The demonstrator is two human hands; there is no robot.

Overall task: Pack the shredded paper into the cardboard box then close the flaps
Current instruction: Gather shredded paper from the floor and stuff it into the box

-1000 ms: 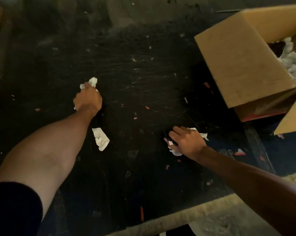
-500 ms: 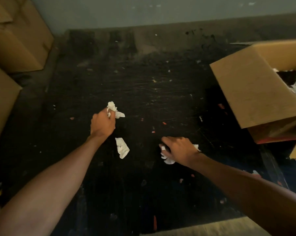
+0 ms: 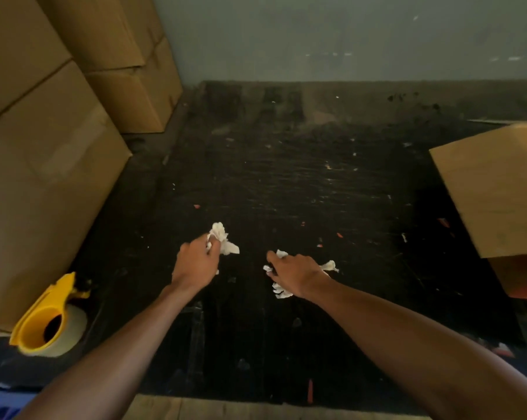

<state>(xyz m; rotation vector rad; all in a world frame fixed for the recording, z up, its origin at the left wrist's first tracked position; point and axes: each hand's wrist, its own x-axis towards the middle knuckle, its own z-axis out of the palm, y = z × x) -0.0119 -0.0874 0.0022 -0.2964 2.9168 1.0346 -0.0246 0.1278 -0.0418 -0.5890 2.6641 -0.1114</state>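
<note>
On the black table top, my left hand (image 3: 195, 262) is closed around a crumpled white paper wad (image 3: 222, 239) that sticks out past the fingers. My right hand (image 3: 295, 275) grips more white paper scraps (image 3: 281, 292), with bits showing at its fingertips, heel and right side. The open cardboard box (image 3: 495, 192) stands at the right edge, its near flap hanging toward me; its inside is out of frame. The loose scrap that lay between my hands is no longer visible.
Stacked closed cardboard boxes (image 3: 44, 165) fill the left side and back left corner. A yellow tape dispenser (image 3: 44, 319) lies at the front left. Small paper and red flecks dot the black surface (image 3: 301, 183). A grey wall runs behind.
The view has tilted up and left, showing the stacked boxes and tape dispenser. The loose scrap beside my left hand is gone from the table; both hands still hold paper.
</note>
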